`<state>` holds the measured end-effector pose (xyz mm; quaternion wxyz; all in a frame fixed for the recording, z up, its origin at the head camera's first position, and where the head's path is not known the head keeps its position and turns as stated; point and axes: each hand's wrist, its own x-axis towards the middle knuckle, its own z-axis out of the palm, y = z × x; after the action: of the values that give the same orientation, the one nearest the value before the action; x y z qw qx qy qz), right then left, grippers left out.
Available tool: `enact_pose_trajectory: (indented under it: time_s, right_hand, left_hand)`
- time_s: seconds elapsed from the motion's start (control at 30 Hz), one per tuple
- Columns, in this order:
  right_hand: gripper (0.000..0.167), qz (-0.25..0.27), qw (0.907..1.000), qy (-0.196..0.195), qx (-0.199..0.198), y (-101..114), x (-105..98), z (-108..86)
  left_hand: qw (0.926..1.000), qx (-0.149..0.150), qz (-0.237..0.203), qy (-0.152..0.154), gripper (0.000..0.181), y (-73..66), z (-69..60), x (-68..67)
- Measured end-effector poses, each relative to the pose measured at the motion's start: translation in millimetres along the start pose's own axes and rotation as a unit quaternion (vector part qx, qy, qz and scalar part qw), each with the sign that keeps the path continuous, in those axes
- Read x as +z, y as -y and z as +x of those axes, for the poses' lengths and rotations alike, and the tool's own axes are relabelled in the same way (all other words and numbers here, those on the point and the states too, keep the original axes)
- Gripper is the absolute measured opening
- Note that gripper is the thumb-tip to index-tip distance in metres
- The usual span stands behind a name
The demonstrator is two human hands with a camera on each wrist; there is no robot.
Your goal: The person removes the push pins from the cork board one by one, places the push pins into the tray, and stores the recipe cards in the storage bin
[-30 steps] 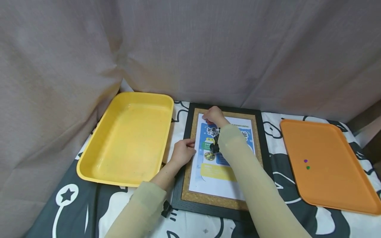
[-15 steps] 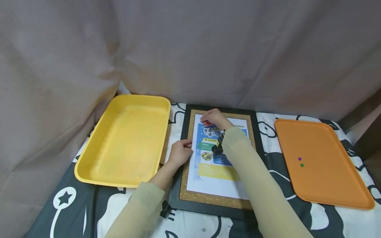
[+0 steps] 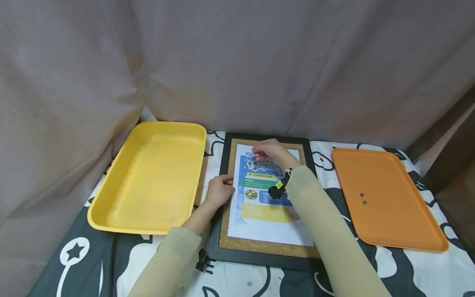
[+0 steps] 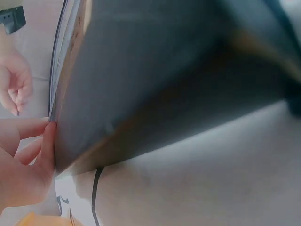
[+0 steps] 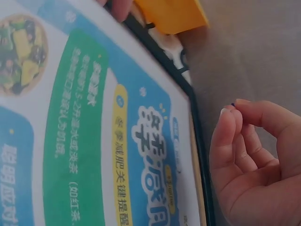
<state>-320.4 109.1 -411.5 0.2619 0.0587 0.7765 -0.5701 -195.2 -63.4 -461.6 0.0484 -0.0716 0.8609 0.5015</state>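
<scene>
A printed poster [image 3: 256, 230] lies on a cork board [image 3: 267, 246] with a black frame [image 3: 259, 260]. My left hand [image 3: 218, 192] reaches over the frame's left side, its straight fingers resting on the poster's left edge. In the left wrist view, the thumb and a finger [image 4: 35, 126] touch that edge. Above the poster's upper part is my right hand [image 3: 272, 151]. Its thumb and index finger pinch a tiny dark-blue thumbtack [image 5: 233, 104], mostly hidden by the fingertips. The right wrist view shows this hand apart from the poster surface.
A deep yellow tray [image 3: 144, 229] stands left of the frame. On the right, an orange tray [image 3: 386, 222] bears a purple tack [image 3: 361, 194] and a green tack [image 3: 365, 202]. A patterned cloth [image 3: 237, 284] covers the table; a grey curtain [image 3: 237, 62] hangs behind.
My right hand has drawn back from the poster's top left corner, towards the right. The left hand stays at the poster's left edge. The whole head view has shifted slightly.
</scene>
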Motion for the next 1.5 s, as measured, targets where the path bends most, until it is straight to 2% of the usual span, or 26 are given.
enact_pose_trajectory:
  time_s: [0.2, 0.4, 0.63, 0.8, 1.17, 1.5]
  right_hand:
    - [0.028, 0.029, 0.9996, 0.003, 0.007, -1.0, -12.0, -8.1]
    - [0.024, 0.039, 0.9991, -0.004, 0.019, -1.8, -22.6, -14.5]
    - [0.041, 0.031, 0.9992, -0.004, 0.024, -4.1, -34.7, -28.4]
    - [0.043, 0.028, 0.9988, -0.019, 0.034, -6.3, -46.3, -39.7]
    - [0.045, 0.029, 0.9993, -0.014, 0.016, -29.2, -76.8, -62.7]
    - [0.042, 0.031, 0.9994, -0.015, -0.005, -45.0, -93.0, -78.0]
  left_hand:
    - [1.0, 0.003, -0.004, 0.0, 0.039, -0.1, 2.2, -0.6]
    - [1.0, 0.006, -0.005, -0.001, 0.039, -1.0, 4.0, -0.3]
    - [0.9999, 0.003, -0.01, 0.004, 0.039, -1.9, 4.5, 1.5]
    - [0.9999, 0.002, -0.011, 0.006, 0.039, -4.3, 6.2, 1.5]
    - [0.9998, -0.005, -0.012, 0.014, 0.04, -3.3, 8.5, 0.2]
    - [0.9996, -0.019, -0.01, 0.018, 0.039, -0.6, 10.2, -5.3]
